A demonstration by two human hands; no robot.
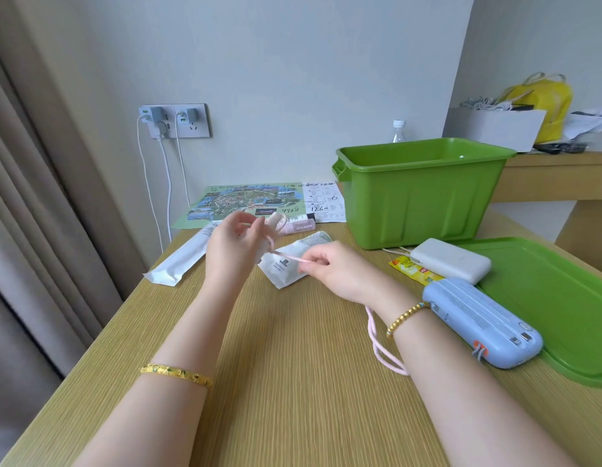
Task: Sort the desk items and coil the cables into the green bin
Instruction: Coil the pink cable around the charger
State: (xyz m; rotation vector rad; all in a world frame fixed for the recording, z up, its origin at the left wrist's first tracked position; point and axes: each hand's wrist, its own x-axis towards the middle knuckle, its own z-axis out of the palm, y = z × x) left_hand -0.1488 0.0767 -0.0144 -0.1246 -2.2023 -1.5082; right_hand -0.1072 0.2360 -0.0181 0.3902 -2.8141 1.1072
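A thin pink cable (287, 256) stretches between my two hands above the desk. My left hand (233, 246) holds its coiled end with curled fingers, and my right hand (323, 269) pinches the strand further along. The cable's loose part (382, 348) trails in a loop under my right forearm. The green bin (424, 193) stands open at the back right; its inside is mostly hidden by its wall. Its green lid (542, 298) lies flat to the right.
A blue power bank (481, 321), a white power bank (452, 261) and a yellow sachet (410, 269) lie by the lid. White packets (181, 261), a pink tube (297, 226), a map (245, 202) and a paper sheet (324, 202) sit behind my hands. Chargers hang from the wall socket (175, 120).
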